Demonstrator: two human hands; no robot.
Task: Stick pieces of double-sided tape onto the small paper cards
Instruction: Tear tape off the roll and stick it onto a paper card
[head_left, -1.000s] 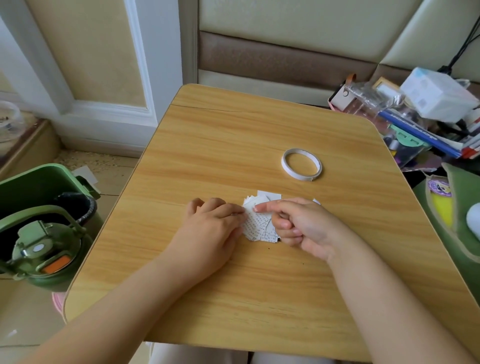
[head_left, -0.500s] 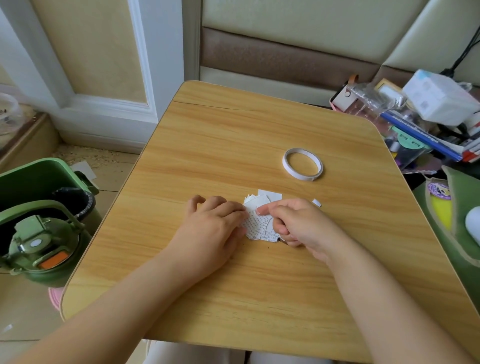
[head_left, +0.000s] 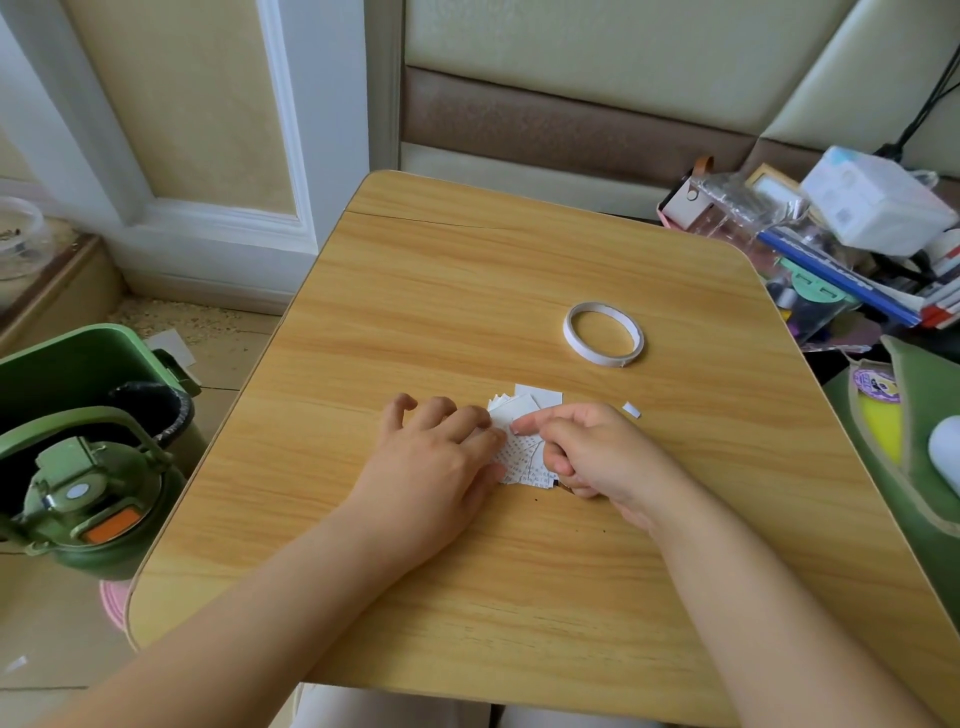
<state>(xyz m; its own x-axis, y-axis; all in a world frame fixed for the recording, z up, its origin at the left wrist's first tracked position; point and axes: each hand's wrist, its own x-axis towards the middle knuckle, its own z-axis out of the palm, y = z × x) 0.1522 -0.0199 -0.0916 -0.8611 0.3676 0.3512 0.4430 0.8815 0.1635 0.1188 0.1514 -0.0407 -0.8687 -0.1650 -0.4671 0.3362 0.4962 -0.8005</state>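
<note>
A small fanned pile of white paper cards (head_left: 522, 457), some printed with dots, lies mid-table. My left hand (head_left: 441, 452) rests palm down with its fingertips pressing on the pile's left edge. My right hand (head_left: 587, 452) is on the pile's right side. Its forefinger tip presses on the top card and its other fingers are curled under. The white roll of double-sided tape (head_left: 602, 335) lies flat beyond the cards, apart from both hands. A tiny white tape scrap (head_left: 631, 409) sits just right of my right hand.
The wooden table (head_left: 467, 291) has rounded corners. Left of it on the floor stand a green bin (head_left: 78, 374) and a green bottle (head_left: 88, 509). Cluttered boxes and books (head_left: 841, 244) crowd the right edge, with a green pouch (head_left: 914, 441) nearer me.
My right hand has shifted slightly toward me over the cards and its curled fingers have tucked in. My left hand stays on the pile.
</note>
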